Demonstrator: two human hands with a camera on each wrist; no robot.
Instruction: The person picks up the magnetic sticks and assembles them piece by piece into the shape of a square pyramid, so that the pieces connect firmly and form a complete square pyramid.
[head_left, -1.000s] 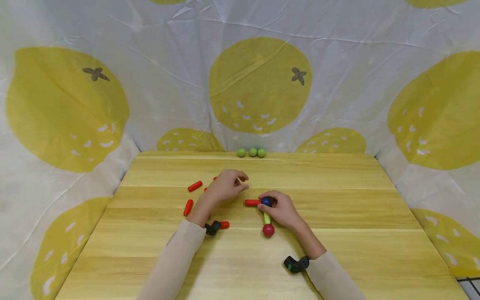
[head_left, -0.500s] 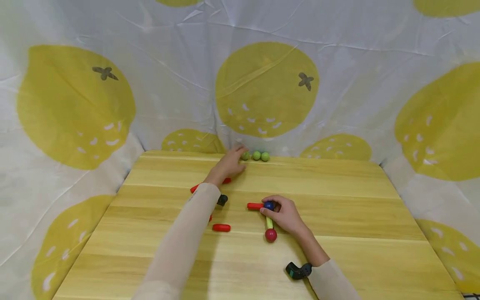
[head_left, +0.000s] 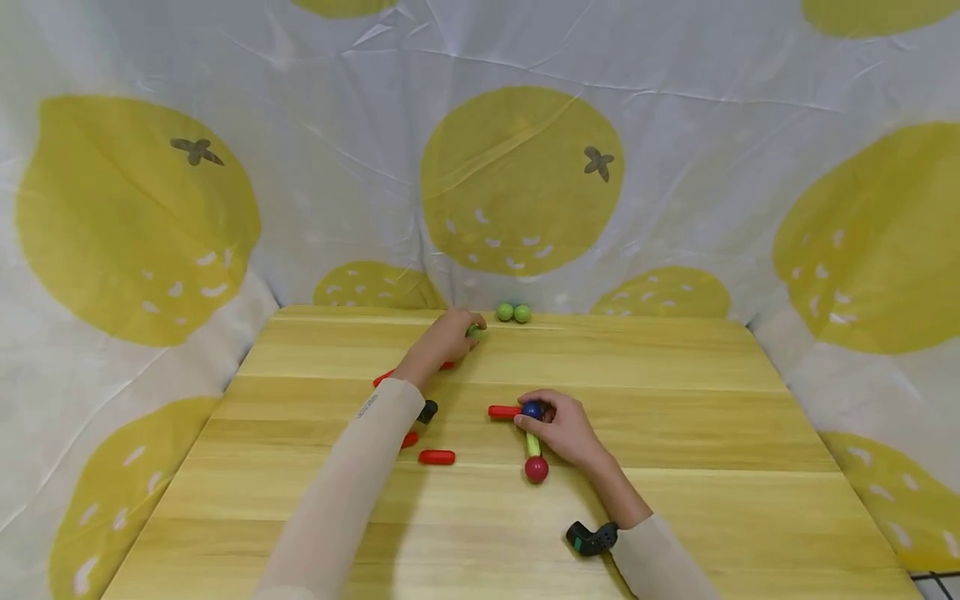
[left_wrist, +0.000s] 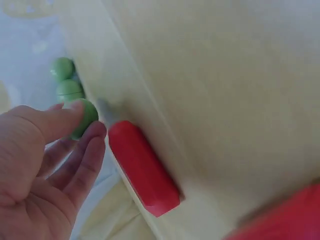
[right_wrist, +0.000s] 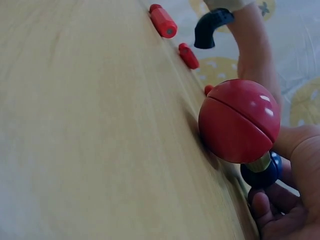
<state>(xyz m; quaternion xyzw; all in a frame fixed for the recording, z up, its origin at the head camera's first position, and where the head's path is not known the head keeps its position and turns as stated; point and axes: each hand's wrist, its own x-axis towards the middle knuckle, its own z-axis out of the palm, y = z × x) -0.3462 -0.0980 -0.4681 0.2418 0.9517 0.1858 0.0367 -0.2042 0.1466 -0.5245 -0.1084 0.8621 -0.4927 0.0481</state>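
Near the back of the table, my left hand (head_left: 442, 340) pinches a green ball (left_wrist: 88, 119) between thumb and fingers. My right hand (head_left: 566, 427) holds a blue ball (head_left: 532, 410) at the table's middle. From that ball a red stick (head_left: 503, 412) points left, and a yellow-green stick (head_left: 533, 446) leads towards me to a dark red ball (head_left: 536, 469). In the right wrist view the dark red ball (right_wrist: 239, 121) is closest to the camera, with the blue ball (right_wrist: 261, 172) against my fingers behind it.
Two more green balls (head_left: 513, 313) sit at the table's back edge, by a lemon-print cloth (head_left: 675, 200). Loose red sticks lie around the left forearm, one red stick (head_left: 437, 457) in front of it. A red stick (left_wrist: 142, 167) lies close to the left hand.
My left hand has reached to the back edge, taken the leftmost green ball from the row, and drawn it slightly back. The right hand keeps its hold on the blue ball.
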